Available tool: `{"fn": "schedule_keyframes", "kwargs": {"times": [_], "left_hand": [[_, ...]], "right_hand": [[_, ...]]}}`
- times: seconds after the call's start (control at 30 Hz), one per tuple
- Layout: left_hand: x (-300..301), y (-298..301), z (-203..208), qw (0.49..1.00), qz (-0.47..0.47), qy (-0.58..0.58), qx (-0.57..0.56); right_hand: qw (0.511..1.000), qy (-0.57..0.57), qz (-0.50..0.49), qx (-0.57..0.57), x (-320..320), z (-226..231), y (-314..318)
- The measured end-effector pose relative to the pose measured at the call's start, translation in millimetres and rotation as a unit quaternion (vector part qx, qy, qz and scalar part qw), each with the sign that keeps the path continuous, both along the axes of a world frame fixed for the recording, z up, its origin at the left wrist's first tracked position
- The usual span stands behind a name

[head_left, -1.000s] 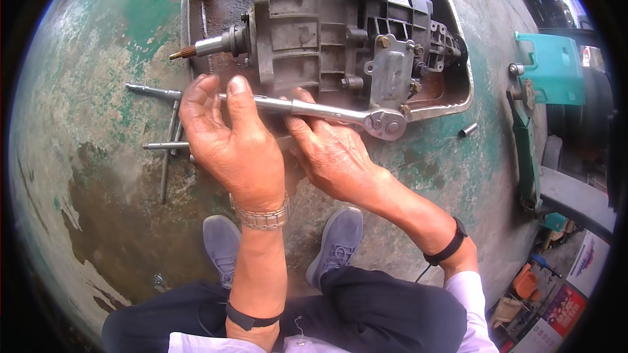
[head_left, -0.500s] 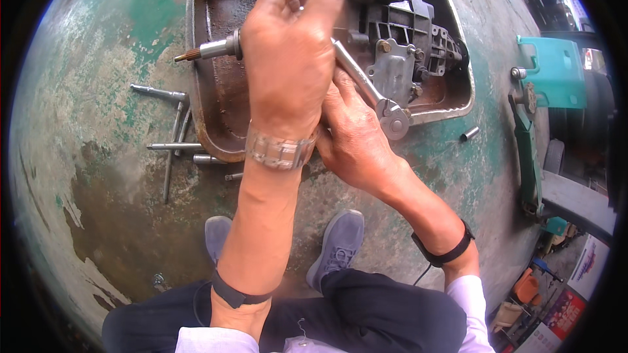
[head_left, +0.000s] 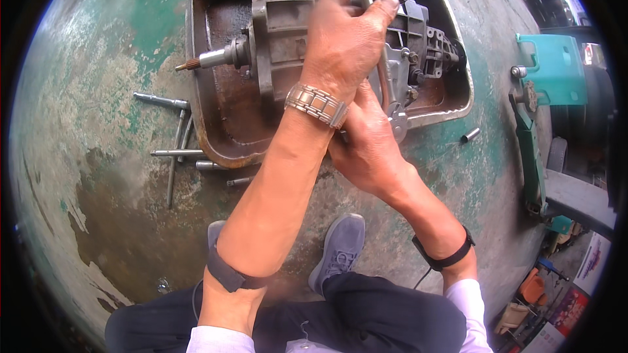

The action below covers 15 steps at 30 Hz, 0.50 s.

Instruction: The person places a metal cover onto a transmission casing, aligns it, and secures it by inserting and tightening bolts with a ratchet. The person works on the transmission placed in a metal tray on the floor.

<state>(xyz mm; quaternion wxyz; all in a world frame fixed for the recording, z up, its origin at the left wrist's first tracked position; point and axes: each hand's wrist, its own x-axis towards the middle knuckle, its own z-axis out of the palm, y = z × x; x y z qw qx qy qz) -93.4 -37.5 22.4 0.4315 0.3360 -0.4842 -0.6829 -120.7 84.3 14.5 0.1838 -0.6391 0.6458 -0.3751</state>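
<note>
A grey metal gearbox [head_left: 288, 26] lies on its side in a rusty brown tray [head_left: 226, 111], its splined shaft [head_left: 212, 59] pointing left. My left hand [head_left: 347, 42], with a metal watch at the wrist, closes around the long handle of a ratchet wrench [head_left: 384, 78]; its thumb lies over the handle and its fingertips are blurred. The wrench's round head is at the gearbox's near side. My right hand [head_left: 369, 140] is curled low beside that head, partly under my left wrist. What its fingers hold, if anything, is hidden.
Metal T-shaped wrenches [head_left: 176, 127] lie on the worn green floor left of the tray. A small socket [head_left: 470, 134] lies right of it. Farther right stand a turquoise metal part [head_left: 553, 68] and a green metal arm [head_left: 526, 150]. My shoe [head_left: 340, 248] is close below.
My left hand has moved right, uncovering the gearbox's left end. The wrench handle has swung more upright, toward the far side. My right hand has shifted slightly right and nearer.
</note>
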Motion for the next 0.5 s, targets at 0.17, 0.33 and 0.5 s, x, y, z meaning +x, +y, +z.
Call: {"fn": "schedule_keyframes", "kwargs": {"times": [0.17,0.33,0.5], "left_hand": [[-26.5,5.2,5.6,0.995,-0.085,-0.044,-0.039],[-46.3,23.3,-0.8,0.979,-0.192,-0.071,-0.019],[-49.9,78.7,-13.5,0.969,-0.194,-0.111,-0.107]], "right_hand": [[0.982,0.113,-0.11,-0.107,-48.8,28.0,18.2],[0.938,0.235,-0.201,-0.158,-113.8,31.2,29.1],[0.964,0.233,-0.123,-0.02,-151.7,-10.1,46.2]]}}
